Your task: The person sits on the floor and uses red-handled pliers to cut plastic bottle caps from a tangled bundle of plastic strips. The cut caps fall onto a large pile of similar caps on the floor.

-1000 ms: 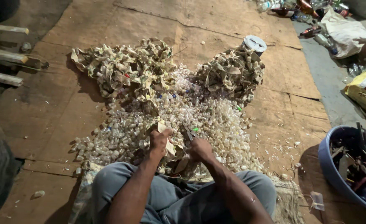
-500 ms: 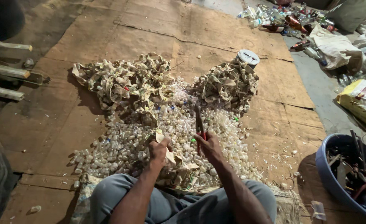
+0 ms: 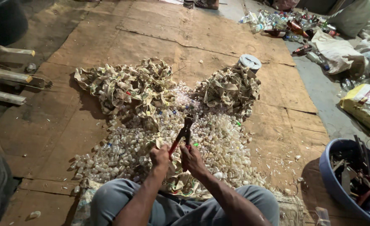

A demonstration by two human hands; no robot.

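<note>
Here both hands (image 3: 176,157) close their fingers (image 3: 190,151) around red-handled cutters (image 3: 184,133).

Both hands (image 3: 176,159) on red-handled cutters (image 3: 184,134)

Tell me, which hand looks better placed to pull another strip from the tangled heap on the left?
Left, probably. The left hand sits nearer that left heap of strips, while the right hand lies farther from it; both grip the red-handled cutters.
</note>
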